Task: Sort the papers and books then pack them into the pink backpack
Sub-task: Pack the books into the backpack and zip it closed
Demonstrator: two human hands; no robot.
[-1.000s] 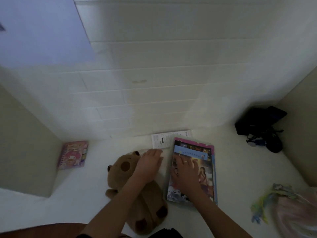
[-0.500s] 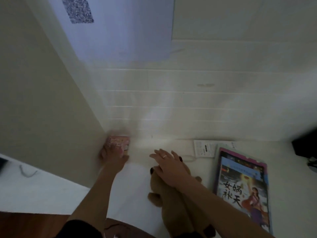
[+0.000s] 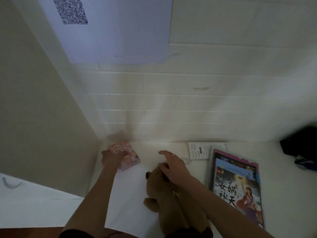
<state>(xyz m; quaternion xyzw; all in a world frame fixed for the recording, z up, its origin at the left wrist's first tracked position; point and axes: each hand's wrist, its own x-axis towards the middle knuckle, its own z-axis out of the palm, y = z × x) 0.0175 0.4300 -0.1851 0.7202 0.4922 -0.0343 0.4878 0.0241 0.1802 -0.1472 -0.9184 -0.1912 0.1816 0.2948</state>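
Head view, only one. Left hand now out at the far left corner of the white surface, fingers laid over the small pink book, apparently gripping its far edge; a second ago on the teddy bear, half a second ago just reaching the book, which sat flat against the side wall. Book now turned and pulled a little off the wall, so pickup looks under way. Right hand shifted from the big illustrated book onto the brown teddy bear's head, fingers relaxed and spread, holding nothing, ring visible. Big book flat at right on a pink-edged one beneath, untouched. White printed paper behind it by the back wall, untouched. Black object at far right edge, blurred. Pink backpack out of frame now. Meaning: sorting stage, gathering scattered books toward the stack; nothing packed yet. Grip on pink book partly motion-blurred.
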